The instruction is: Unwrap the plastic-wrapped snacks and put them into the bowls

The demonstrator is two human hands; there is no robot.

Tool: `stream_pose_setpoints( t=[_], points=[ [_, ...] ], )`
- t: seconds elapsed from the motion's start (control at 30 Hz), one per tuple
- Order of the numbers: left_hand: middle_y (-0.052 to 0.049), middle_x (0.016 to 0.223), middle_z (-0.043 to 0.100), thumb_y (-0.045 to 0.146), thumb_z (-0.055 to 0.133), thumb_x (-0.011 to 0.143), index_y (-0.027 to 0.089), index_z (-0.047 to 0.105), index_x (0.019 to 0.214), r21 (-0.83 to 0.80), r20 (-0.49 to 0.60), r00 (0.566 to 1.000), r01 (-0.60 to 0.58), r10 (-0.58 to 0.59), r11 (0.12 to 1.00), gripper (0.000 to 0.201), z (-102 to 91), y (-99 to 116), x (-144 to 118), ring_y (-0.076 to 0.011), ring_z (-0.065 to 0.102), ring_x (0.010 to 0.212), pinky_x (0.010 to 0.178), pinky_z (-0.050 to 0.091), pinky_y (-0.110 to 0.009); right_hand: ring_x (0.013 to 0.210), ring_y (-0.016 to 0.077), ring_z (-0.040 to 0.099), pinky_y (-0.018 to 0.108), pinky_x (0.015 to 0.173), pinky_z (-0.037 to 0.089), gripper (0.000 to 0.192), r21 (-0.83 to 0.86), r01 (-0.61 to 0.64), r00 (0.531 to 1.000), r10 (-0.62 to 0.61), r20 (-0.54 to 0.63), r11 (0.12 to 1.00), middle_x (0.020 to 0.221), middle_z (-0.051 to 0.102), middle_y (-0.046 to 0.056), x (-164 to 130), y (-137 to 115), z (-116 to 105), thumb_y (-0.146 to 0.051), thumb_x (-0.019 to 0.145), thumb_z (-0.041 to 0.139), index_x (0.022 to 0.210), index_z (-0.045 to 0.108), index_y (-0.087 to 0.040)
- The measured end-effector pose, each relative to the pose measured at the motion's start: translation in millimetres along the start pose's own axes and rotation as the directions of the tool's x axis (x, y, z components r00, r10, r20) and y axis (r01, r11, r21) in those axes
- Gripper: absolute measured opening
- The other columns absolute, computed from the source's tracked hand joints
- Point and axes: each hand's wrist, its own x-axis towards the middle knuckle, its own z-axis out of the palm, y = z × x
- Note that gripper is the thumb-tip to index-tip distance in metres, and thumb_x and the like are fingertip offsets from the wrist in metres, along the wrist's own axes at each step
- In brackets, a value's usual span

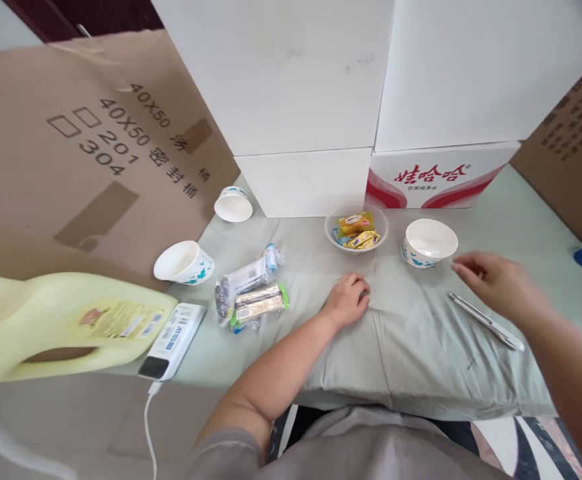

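Surface: a table [421, 347] covered with a pale green cloth, creased toward the near edge.
Twelve o'clock: a clear bowl [356, 230] of yellow wrapped sweets.
One o'clock: a white paper bowl [429, 243], upright.
Three o'clock: a silver pen [485, 321], lying slantwise.
Nine o'clock: a clump of wrapped snack packets [251, 293]; beyond them a tipped paper cup [185, 263].
Eleven o'clock: another paper cup [233, 204] on its side.
Eight o'clock: a white power bank [173, 340], possibly overhanging the edge.
Centre: the left hand [347, 300] rests on the cloth.
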Motion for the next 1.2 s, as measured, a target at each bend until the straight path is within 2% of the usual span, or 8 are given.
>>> stream_pose_setpoints(
  t=[0.4,0.53,0.67,0.8,0.93,1.0,1.13,1.2],
  points=[
    [-0.011,0.134,0.054,0.031,0.060,0.088,0.021,0.061,0.122,0.148,-0.113,0.992,0.063,-0.047,0.987,0.036,-81.5,31,-38,-0.0277,0.049,0.125,0.110,0.039,-0.043,0.099,0.0364,0.059,0.048,0.085,0.041,0.042,-0.343,-0.037,0.994,-0.001,-0.110,0.939,0.100,0.069,0.015,-99,118,88,-0.056,0.084,0.039,0.106,0.063,-0.029],
    [-0.018,0.137,0.045,0.037,0.065,0.082,0.016,0.061,0.122,0.358,-0.636,0.718,0.600,-0.284,0.716,0.045,-135.4,4,-83,-0.0381,0.038,0.133,0.112,0.030,-0.053,0.097,0.0338,0.060,0.045,0.086,0.042,0.044,-0.384,-0.010,0.982,-0.063,-0.175,0.923,0.093,0.067,0.016,-103,97,86,-0.046,0.090,0.030,0.106,0.063,-0.022],
    [-0.021,0.132,0.049,0.035,0.068,0.077,0.013,0.052,0.132,0.201,-0.662,0.457,0.871,-0.593,0.447,0.061,-168.6,-39,-125,-0.0399,0.045,0.126,0.104,0.039,-0.055,0.095,0.0331,0.059,0.044,0.087,0.044,0.050,-0.412,-0.074,0.968,-0.033,-0.247,0.908,0.097,0.065,0.017,-107,80,83,-0.045,0.093,0.025,0.106,0.065,-0.018],
    [-0.014,0.115,0.065,0.022,0.063,0.078,0.014,0.060,0.120,0.069,-0.665,0.399,0.874,-0.631,0.481,0.043,-189.6,-53,-148,-0.0325,0.060,0.111,0.100,0.045,-0.049,0.099,0.0341,0.058,0.047,0.091,0.044,0.043,-0.355,-0.080,0.964,-0.018,-0.265,0.931,0.097,0.064,0.015,-109,75,85,-0.043,0.092,0.030,0.108,0.064,-0.021],
    [-0.004,0.122,0.063,0.032,0.069,0.077,0.024,0.056,0.122,-0.051,-0.917,0.284,0.613,-0.280,0.789,0.047,-194.0,-32,-133,-0.0255,0.061,0.109,0.100,0.047,-0.047,0.095,0.0342,0.059,0.049,0.091,0.044,0.034,-0.294,-0.085,0.928,-0.032,-0.372,0.952,0.099,0.065,0.016,-110,69,87,-0.036,0.091,0.039,0.105,0.066,-0.022],
    [-0.003,0.125,0.062,0.038,0.071,0.076,0.026,0.055,0.123,-0.154,-0.881,0.377,0.343,-0.287,0.926,0.051,-182.8,-16,-110,-0.0224,0.062,0.107,0.096,0.051,-0.043,0.093,0.0326,0.059,0.048,0.089,0.044,0.035,-0.296,-0.077,0.921,-0.045,-0.386,0.952,0.100,0.064,0.016,-111,67,88,-0.035,0.091,0.040,0.105,0.067,-0.018],
    [-0.008,0.111,0.070,0.044,0.071,0.077,0.021,0.066,0.112,-0.556,-0.147,0.920,0.228,-0.364,0.799,0.043,-128.3,11,-52,-0.0239,0.067,0.096,0.083,0.055,-0.038,0.090,0.0287,0.056,0.044,0.088,0.044,0.034,-0.303,-0.080,0.914,-0.051,-0.402,0.950,0.100,0.063,0.014,-113,68,88,-0.035,0.093,0.041,0.105,0.068,-0.016],
    [-0.008,0.107,0.071,0.045,0.069,0.078,0.019,0.068,0.110,-0.582,0.165,0.956,0.293,-0.242,0.759,0.041,-91.9,17,-27,-0.0221,0.068,0.088,0.078,0.055,-0.035,0.090,0.0278,0.055,0.044,0.089,0.043,0.033,-0.299,-0.071,0.915,-0.057,-0.400,0.952,0.100,0.063,0.013,-113,68,88,-0.034,0.092,0.042,0.105,0.068,-0.017]
  ],
)
